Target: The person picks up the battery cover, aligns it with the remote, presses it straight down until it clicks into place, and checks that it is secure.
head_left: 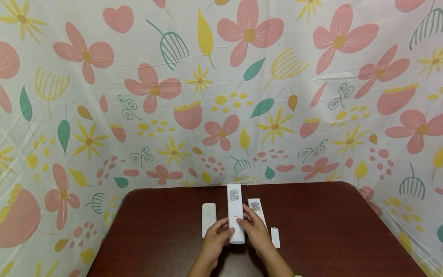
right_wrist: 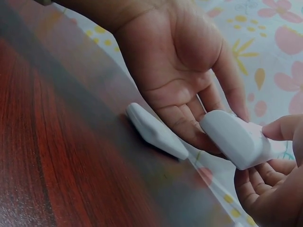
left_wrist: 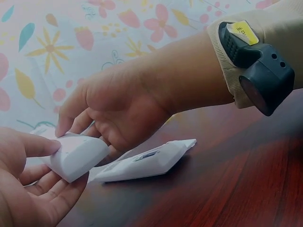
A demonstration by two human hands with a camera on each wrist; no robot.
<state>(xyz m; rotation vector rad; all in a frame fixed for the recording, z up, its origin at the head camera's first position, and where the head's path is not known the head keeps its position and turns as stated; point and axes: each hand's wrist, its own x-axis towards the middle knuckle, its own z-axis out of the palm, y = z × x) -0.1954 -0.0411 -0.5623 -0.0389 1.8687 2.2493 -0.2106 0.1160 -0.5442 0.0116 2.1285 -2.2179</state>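
Both hands hold a white remote control (head_left: 236, 204) above the table, its back with a printed label facing up. My left hand (head_left: 215, 241) grips the lower left side, thumb on the back. From the right, my right hand (head_left: 257, 231) grips it with the thumb pressed on the back near a small red mark. The rounded end of this remote (left_wrist: 83, 158) points toward the wrist cameras. A second white remote (head_left: 209, 215) lies left of the hands. Behind the right hand lies a third white remote (head_left: 255, 204), label up and partly hidden.
A small white battery cover (head_left: 275, 237) lies at the right on the dark brown table (head_left: 328, 227). A flower-printed cloth (head_left: 221, 96) hangs behind and at the sides of the table. A dark wrist camera (left_wrist: 265, 71) sits on the right sleeve.
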